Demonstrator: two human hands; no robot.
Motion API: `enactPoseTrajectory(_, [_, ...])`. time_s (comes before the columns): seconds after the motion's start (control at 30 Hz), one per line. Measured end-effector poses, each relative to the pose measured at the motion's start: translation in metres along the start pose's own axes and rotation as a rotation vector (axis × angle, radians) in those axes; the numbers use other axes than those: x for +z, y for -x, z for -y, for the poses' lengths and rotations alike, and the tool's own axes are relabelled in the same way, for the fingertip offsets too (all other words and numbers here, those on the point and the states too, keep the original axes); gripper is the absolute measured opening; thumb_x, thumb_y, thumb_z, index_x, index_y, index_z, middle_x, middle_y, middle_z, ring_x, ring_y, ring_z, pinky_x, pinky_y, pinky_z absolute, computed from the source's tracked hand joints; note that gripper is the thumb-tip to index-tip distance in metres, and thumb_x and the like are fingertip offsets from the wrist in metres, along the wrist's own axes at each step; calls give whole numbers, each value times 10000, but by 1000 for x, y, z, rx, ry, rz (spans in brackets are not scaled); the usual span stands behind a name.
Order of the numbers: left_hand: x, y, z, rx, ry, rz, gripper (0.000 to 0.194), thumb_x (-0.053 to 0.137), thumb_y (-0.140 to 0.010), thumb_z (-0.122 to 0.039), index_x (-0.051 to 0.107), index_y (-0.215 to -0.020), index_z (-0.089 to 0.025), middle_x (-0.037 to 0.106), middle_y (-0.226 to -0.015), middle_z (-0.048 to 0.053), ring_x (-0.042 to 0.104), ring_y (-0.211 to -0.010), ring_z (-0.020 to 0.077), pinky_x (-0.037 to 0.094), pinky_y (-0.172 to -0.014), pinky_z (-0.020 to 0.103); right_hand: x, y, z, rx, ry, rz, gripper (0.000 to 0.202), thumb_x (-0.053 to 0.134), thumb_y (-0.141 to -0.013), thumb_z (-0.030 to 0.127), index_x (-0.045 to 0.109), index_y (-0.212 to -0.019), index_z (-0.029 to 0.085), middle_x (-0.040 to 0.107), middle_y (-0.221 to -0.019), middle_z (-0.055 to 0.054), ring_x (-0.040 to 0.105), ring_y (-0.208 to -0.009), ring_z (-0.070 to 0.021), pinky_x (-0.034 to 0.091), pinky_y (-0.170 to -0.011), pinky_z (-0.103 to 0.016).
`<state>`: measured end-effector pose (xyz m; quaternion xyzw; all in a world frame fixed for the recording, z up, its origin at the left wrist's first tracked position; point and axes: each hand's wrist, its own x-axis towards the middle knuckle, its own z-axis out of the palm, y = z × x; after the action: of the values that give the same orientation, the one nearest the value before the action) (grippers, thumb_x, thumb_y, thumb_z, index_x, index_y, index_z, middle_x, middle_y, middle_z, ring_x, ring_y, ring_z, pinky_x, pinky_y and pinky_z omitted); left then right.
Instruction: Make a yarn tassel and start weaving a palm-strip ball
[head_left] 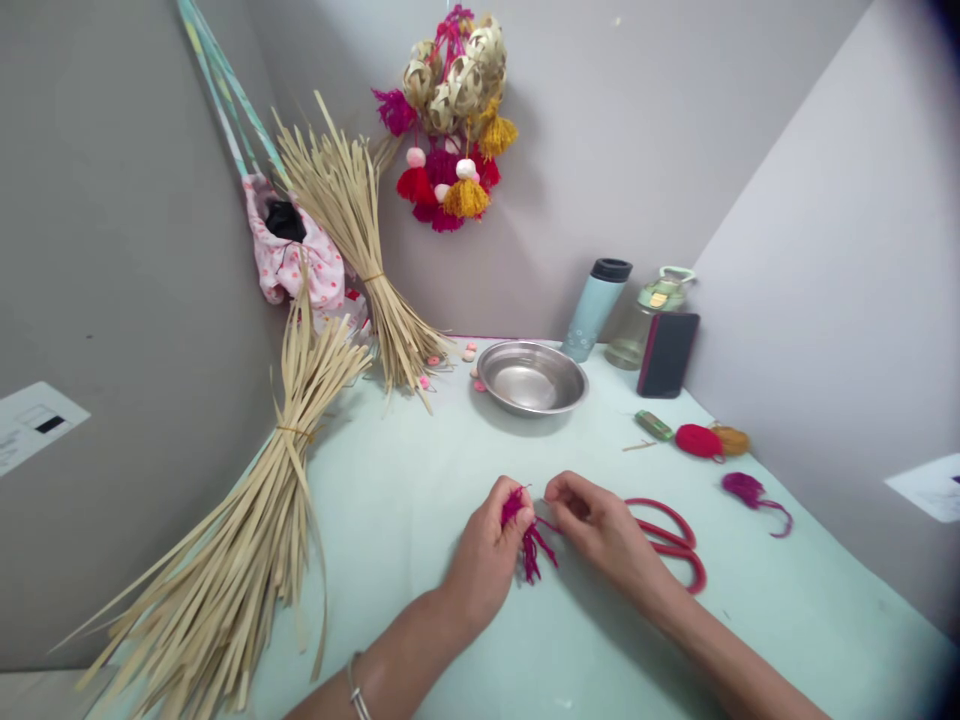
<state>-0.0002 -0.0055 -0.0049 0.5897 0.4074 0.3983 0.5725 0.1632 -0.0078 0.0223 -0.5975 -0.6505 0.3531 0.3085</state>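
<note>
Near the table's middle, my left hand pinches a magenta yarn tassel, whose loose strands hang below the fingers. Just to its right, my right hand is closed in a pinch on a strand of magenta yarn that runs across from the tassel. Beside and partly behind my right hand lie scissors with red handles; their blades are hidden.
A steel bowl stands at the back, with a blue tumbler, a green bottle and a phone beside it. Red yarn lies right. Straw bundles cover the left. Tassels hang on the wall.
</note>
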Motion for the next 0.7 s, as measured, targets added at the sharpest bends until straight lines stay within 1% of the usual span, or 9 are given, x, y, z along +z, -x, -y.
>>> enactPoseTrajectory(0.07, [-1,-1,0,8,11,-17,153,448,-941,-312,442,-830,-206,416,-706,-45,385,-617,99,343,-613,223,-5,-1,1,-12,-105,24,194,483,-906,371,541,-840,199,511,-718,17,455,-672,-148,352,-610,-267])
enactPoseTrajectory(0.13, [-1,-2,0,9,28,-10,158,456,-936,-320,440,-829,-206,412,-694,-48,383,-607,98,341,-601,221,-6,-2,4,-24,-213,135,262,484,-920,433,560,-856,191,535,-768,3,478,-722,-153,368,-647,-269])
enactPoseTrajectory(0.2, [-1,-2,2,7,44,7,175,460,-934,-342,435,-826,-207,413,-686,-50,388,-594,96,341,-579,219,-5,-1,6,-18,-316,257,281,530,-901,450,560,-826,181,536,-739,6,478,-693,-145,372,-642,-268])
enactPoseTrajectory(0.23, [-1,-2,2,6,50,11,182,459,-933,-349,432,-823,-207,417,-688,-50,394,-591,96,344,-572,217,-3,-1,6,-7,-361,296,281,556,-887,445,554,-804,177,532,-718,10,473,-669,-138,370,-631,-266])
enactPoseTrajectory(0.3, [0,-2,4,5,50,8,185,453,-935,-353,431,-821,-208,423,-697,-48,405,-589,94,350,-564,212,-1,-1,6,22,-407,315,266,585,-867,419,542,-774,173,525,-687,17,463,-632,-130,361,-605,-262])
enactPoseTrajectory(0.37, [0,-1,5,3,37,8,183,446,-938,-352,430,-822,-210,419,-695,-49,406,-580,92,352,-557,208,1,-2,6,36,-370,262,235,589,-855,377,533,-753,174,522,-670,19,460,-624,-128,354,-593,-259])
enactPoseTrajectory(0.53, [2,1,7,-10,-40,41,202,417,-950,-383,437,-835,-218,431,-673,-48,406,-571,103,349,-555,216,9,2,6,6,-208,29,152,566,-804,257,464,-706,198,500,-657,35,442,-615,-122,355,-576,-247])
enactPoseTrajectory(0.63, [3,3,4,-10,-64,66,208,405,-951,-383,446,-834,-216,444,-681,-39,402,-591,113,339,-568,225,15,4,3,13,-164,-59,116,530,-794,236,437,-728,216,459,-626,54,414,-575,-120,340,-539,-244])
enactPoseTrajectory(0.7, [2,3,1,-8,-53,83,195,430,-940,-366,446,-821,-213,436,-685,-36,386,-603,114,328,-586,231,14,1,-3,7,-77,-106,71,506,-789,219,442,-758,223,445,-609,59,407,-560,-127,331,-530,-250])
